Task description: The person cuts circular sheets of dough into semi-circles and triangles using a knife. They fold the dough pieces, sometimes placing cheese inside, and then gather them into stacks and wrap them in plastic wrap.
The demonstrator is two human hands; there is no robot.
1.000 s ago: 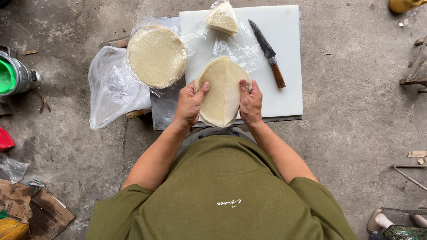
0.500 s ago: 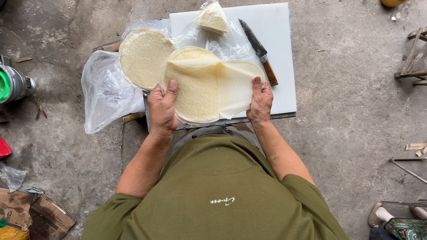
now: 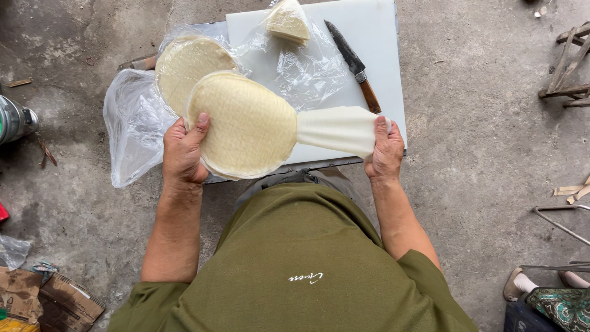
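- Left hand [image 3: 183, 154] grips round wafer stack [image 3: 243, 125], thumb on top, above the white cutting board [image 3: 381, 55].
- Right hand [image 3: 385, 149] pinches a single bent sheet [image 3: 337, 129].
- Knife [image 3: 353, 64] lies on board.

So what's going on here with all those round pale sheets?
A person in a green shirt holds a stack of thin round wrappers in the left hand. The right hand grips one sheet, stretched sideways away from the stack. Below lies a white cutting board with a knife and a bagged wedge of folded sheets. A second round stack sits on clear plastic to the left.
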